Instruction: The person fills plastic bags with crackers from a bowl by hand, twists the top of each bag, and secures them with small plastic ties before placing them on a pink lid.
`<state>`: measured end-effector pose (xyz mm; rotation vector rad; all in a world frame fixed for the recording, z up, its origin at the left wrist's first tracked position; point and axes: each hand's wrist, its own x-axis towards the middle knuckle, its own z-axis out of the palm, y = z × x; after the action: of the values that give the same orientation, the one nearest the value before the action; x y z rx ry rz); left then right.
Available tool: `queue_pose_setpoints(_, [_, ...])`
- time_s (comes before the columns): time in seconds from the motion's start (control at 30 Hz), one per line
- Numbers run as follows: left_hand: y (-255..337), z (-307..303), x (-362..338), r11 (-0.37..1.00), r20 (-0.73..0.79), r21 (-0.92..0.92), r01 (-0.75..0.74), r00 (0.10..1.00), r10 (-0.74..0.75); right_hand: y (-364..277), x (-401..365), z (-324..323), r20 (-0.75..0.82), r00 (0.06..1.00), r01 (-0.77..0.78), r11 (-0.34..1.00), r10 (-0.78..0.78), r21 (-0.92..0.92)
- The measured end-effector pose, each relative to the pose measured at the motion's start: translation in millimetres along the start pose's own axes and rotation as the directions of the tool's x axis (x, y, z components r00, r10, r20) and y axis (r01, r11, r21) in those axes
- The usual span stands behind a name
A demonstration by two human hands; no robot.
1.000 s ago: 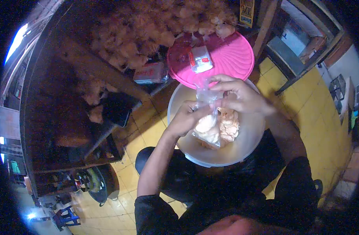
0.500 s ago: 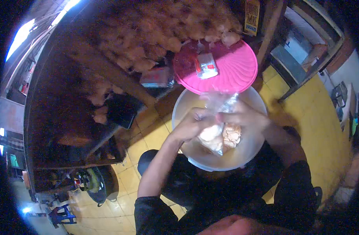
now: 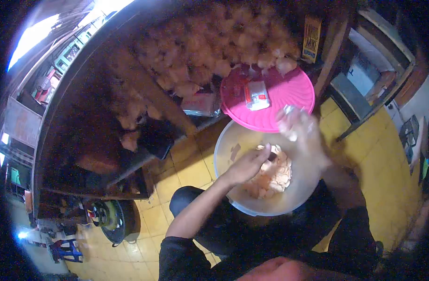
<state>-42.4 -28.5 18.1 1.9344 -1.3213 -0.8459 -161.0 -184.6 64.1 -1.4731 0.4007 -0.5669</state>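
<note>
A translucent round tub (image 3: 222, 140) stands between my legs with pale orange, flake-like pieces (image 3: 281, 175) in it. Over the tub's left part is my left hand (image 3: 252, 165), its thumb raised apart from the other fingers and nothing clearly held. Blurred by motion, my right hand (image 3: 309, 140) is closed on a clear plastic bag (image 3: 291, 119) with whitish content, above the tub's right rim and beside the pink lid (image 3: 294, 93). A stack of small clear packets (image 3: 257, 95) with red print lies on that lid.
Many brown-orange pieces (image 3: 200, 47) cover the dark wooden table, where a plastic-wrapped pack (image 3: 199, 104) lies near the edge. A yellow box (image 3: 312, 39) stands behind the lid. A black pan (image 3: 123, 220) is on the tiled floor at lower left.
My hands have parted. The bag they both held over the tub has moved up and right in my right hand, while my left hand has dropped lower over the flakes. The view has shifted slightly.
</note>
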Motion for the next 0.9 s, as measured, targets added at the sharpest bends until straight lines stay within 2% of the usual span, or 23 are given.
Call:
queue_pose_setpoints(0.03, [3,8,-2,0.768,0.302,-0.602,0.216,0.953,-0.031,11,-5,14,0.043,0.965,0.262,0.950,-0.259,-0.172])
queue_pose_setpoints(0.07, [5,14,-4,0.199,0.532,-0.841,0.504,0.836,0.135,7,-3,13,0.367,0.708,0.706,0.601,-0.603,-0.373])
queue_pose_setpoints(0.1, [1,18,-7,0.203,0.536,-0.838,0.506,0.834,0.133,6,-8,17,0.555,0.599,0.780,0.266,-0.577,-0.566])
queue_pose_setpoints(0.13, [-7,23,-9,0.091,0.482,-0.876,0.473,0.857,0.182,4,-14,21,0.549,0.600,0.779,0.266,-0.582,-0.568])
queue_pose_setpoints(0.2, [-9,25,-10,-0.146,0.350,-0.907,0.395,0.900,0.260,1,-28,26,0.743,0.387,0.902,0.056,-0.545,-0.428])
queue_pose_setpoints(0.23, [0,22,-6,0.098,0.345,-0.936,0.339,0.937,0.057,1,-31,28,0.741,0.378,0.879,-0.037,-0.555,-0.476])
queue_pose_setpoints(0.27, [5,16,-9,0.100,0.346,-0.935,0.339,0.937,0.056,2,-33,28,0.740,0.377,0.878,-0.038,-0.557,-0.476])
queue_pose_setpoints(0.33, [13,2,-17,-0.002,0.207,-0.978,0.208,0.978,0.035,8,-33,26,0.737,0.357,0.887,-0.039,-0.575,-0.460])
queue_pose_setpoints(0.37, [23,-1,-16,-0.027,0.154,-0.988,0.154,0.988,0.018,14,-34,25,0.709,0.395,0.880,0.019,-0.584,-0.474])
queue_pose_setpoints(0.4, [24,-1,-15,-0.025,0.154,-0.988,0.154,0.988,0.018,16,-32,24,0.709,0.394,0.880,0.019,-0.585,-0.474])
queue_pose_setpoints(0.47, [27,1,-12,-0.071,0.045,-0.997,0.041,0.997,-0.057,19,-30,22,0.553,0.519,0.828,0.223,-0.652,-0.514])
queue_pose_setpoints(0.5, [46,-2,-12,-0.015,-0.010,-1.000,-0.014,0.970,-0.244,18,-23,19,0.486,0.524,0.829,0.289,-0.700,-0.478])
queue_pose_setpoints(0.53, [41,-1,-7,-0.016,-0.011,-1.000,-0.016,0.970,-0.244,15,-20,20,0.487,0.523,0.830,0.288,-0.699,-0.477])
queue_pose_setpoints(0.6, [32,0,1,0.009,-0.191,-0.982,-0.191,0.982,0.008,9,-17,25,0.283,0.680,0.717,0.534,-0.676,-0.448])
queue_pose_setpoints(0.63, [41,0,0,0.010,-0.207,-0.978,-0.207,0.972,-0.114,12,-17,25,0.301,0.706,0.698,0.560,-0.641,-0.446])
queue_pose_setpoints(0.67, [40,0,2,0.009,-0.210,-0.978,-0.211,0.971,-0.117,17,-18,27,0.305,0.705,0.700,0.560,-0.640,-0.443])
queue_pose_setpoints(0.73, [38,1,6,0.140,-0.256,-0.964,-0.228,0.938,-0.232,28,-18,31,0.286,0.744,0.668,0.648,-0.604,-0.367])
queue_pose_setpoints(0.77, [36,1,8,0.142,-0.262,-0.962,-0.234,0.937,-0.229,29,-15,30,0.290,0.739,0.673,0.643,-0.609,-0.365])
queue_pose_setpoints(0.83, [32,2,8,0.060,-0.187,-0.982,-0.181,0.974,-0.125,29,-11,29,0.358,0.629,0.778,0.553,-0.690,-0.299])
queue_pose_setpoints(0.87, [30,1,8,0.058,-0.190,-0.981,-0.184,0.974,-0.124,26,-11,30,0.361,0.627,0.779,0.551,-0.690,-0.298])
queue_pose_setpoints(0.9, [29,-2,8,0.038,-0.132,-0.991,-0.130,0.990,-0.052,20,-11,32,0.362,0.618,0.784,0.517,-0.698,-0.343])
